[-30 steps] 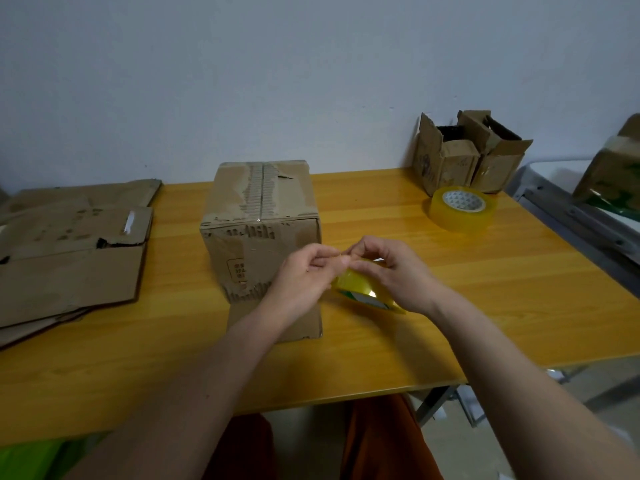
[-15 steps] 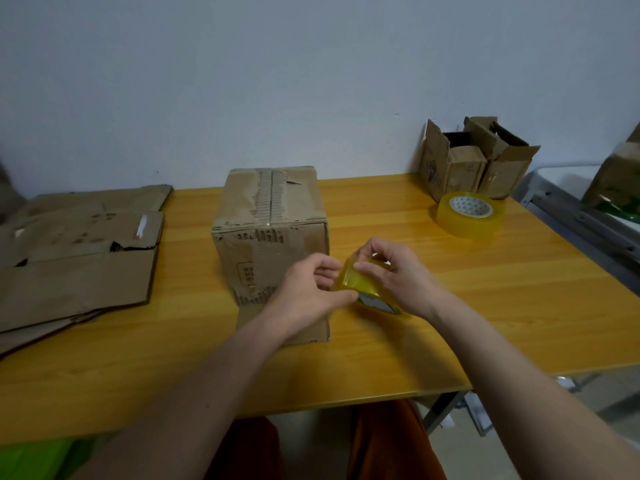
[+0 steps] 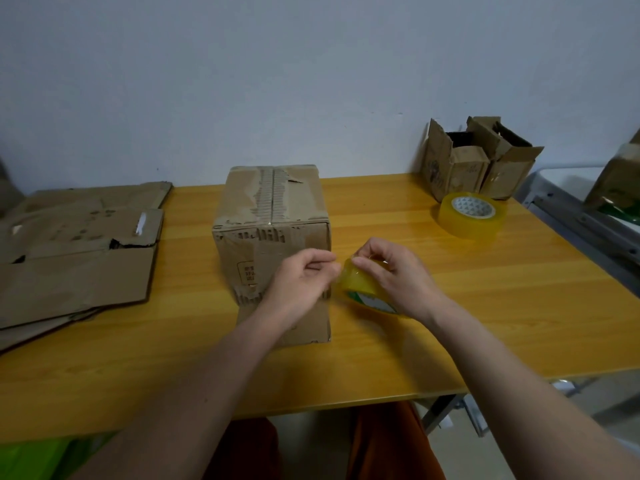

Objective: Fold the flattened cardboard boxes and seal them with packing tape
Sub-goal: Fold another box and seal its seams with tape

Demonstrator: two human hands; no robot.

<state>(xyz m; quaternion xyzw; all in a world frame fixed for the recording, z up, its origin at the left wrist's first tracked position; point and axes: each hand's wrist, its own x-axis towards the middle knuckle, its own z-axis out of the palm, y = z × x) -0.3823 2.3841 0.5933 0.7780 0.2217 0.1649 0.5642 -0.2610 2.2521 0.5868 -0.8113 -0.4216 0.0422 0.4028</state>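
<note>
A worn, folded cardboard box [image 3: 272, 216] stands upright in the middle of the yellow table [image 3: 485, 306], its top flaps closed along a torn seam. Just right of its front face, my right hand [image 3: 398, 275] grips a roll of clear yellowish packing tape [image 3: 363, 289]. My left hand [image 3: 301, 282] is in front of the box, thumb and fingers pinched together beside the roll, apparently on the tape's free end; the strip itself is too thin to see.
A stack of flattened cardboard boxes [image 3: 76, 258] lies at the table's left. A second tape roll [image 3: 472, 214] rests at the back right, in front of two small open boxes [image 3: 478, 161]. A metal frame [image 3: 581, 223] holding another box stands off the right edge.
Both hands stay at the roll beside the box. My left hand has drawn slightly left, away from the roll, fingers still pinched. The camera view has shifted a little.
</note>
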